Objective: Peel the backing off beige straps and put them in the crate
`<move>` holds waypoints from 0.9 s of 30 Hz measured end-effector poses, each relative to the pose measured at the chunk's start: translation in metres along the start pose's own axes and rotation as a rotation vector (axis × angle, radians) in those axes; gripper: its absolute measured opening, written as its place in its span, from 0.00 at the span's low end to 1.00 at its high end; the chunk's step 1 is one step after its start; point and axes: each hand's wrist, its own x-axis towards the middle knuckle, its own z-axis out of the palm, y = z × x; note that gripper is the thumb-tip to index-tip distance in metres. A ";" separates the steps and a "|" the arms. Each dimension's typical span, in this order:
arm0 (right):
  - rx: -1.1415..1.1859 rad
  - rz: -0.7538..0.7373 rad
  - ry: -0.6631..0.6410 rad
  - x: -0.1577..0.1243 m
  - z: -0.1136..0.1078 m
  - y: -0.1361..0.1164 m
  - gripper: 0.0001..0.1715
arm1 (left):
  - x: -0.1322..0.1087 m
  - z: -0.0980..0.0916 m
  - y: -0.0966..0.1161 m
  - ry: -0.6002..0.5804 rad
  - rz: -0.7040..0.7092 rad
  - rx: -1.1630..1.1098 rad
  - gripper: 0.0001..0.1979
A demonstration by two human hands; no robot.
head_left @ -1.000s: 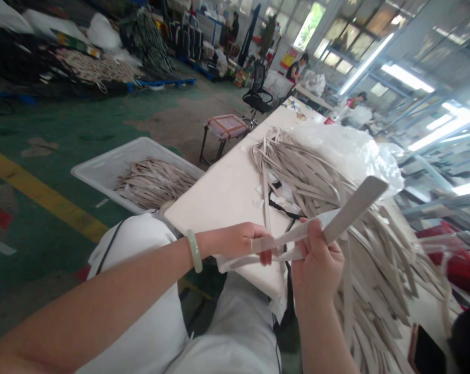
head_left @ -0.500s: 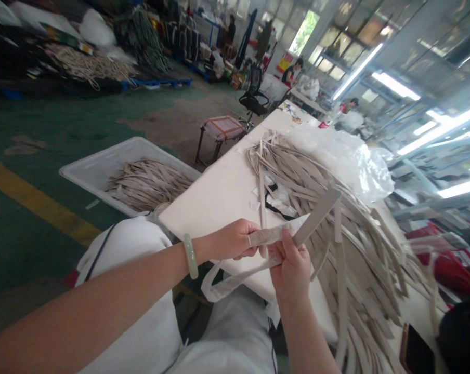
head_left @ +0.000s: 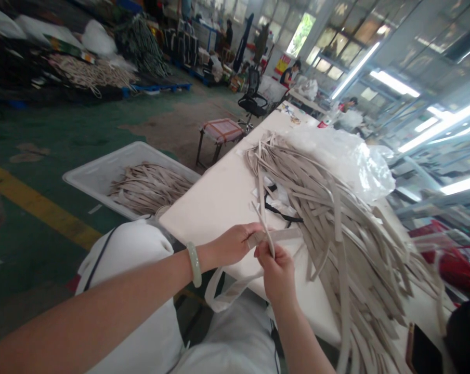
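My left hand [head_left: 235,243], with a pale green bangle on its wrist, pinches one end of a beige fabric strap [head_left: 282,235] at the near edge of the white table [head_left: 219,197]. Close against it, my right hand [head_left: 276,270] is closed on the same strap, and a thin end sticks up between its fingers. A loop of the strap hangs down over my lap. A big heap of the same beige straps [head_left: 336,218] covers the table just to the right of both hands.
A white tub [head_left: 98,174] holding more straps stands on the green floor at the left. Clear plastic sheeting [head_left: 344,156] lies behind the heap. A phone [head_left: 422,353] rests at the lower right. A stool [head_left: 219,132], an office chair and distant people are beyond.
The strap's long free end, raised to the right a second ago, has come down. My right hand has slid left along the strap to meet my left hand.
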 end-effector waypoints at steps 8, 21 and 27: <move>0.383 0.176 0.007 -0.002 0.010 0.008 0.30 | 0.006 -0.002 0.008 0.137 -0.103 0.011 0.16; -0.143 -0.183 0.069 0.007 -0.005 0.006 0.25 | 0.001 0.010 -0.004 -0.055 -0.302 -0.381 0.24; -0.119 -0.166 -0.153 0.012 -0.015 0.001 0.23 | 0.001 0.003 -0.006 -0.130 -0.371 -0.333 0.24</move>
